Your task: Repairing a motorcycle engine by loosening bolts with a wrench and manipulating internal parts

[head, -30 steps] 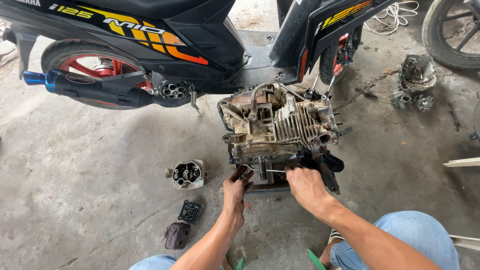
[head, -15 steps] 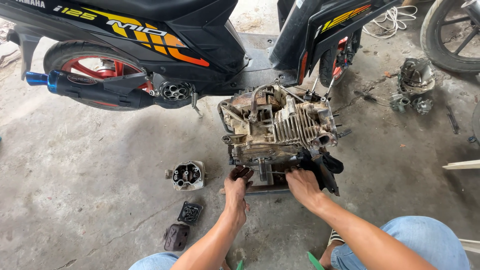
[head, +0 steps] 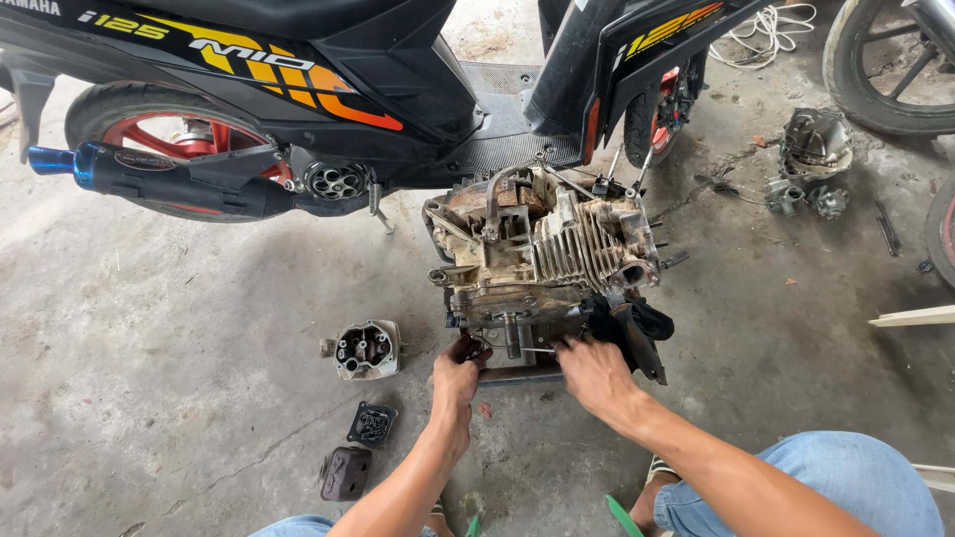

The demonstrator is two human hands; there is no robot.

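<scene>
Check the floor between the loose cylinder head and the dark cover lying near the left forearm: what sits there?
In the head view, a small black square part lies on the concrete between the cylinder head and the dark cover.

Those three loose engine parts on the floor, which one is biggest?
The pale metal cylinder head, highest of the three, nearest the left hand. The black gasket and dark cover below are smaller.

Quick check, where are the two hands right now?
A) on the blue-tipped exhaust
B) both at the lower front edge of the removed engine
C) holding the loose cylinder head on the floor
B: the left hand and right hand both touch the near bottom edge of the engine, clear of the cylinder head.
</scene>
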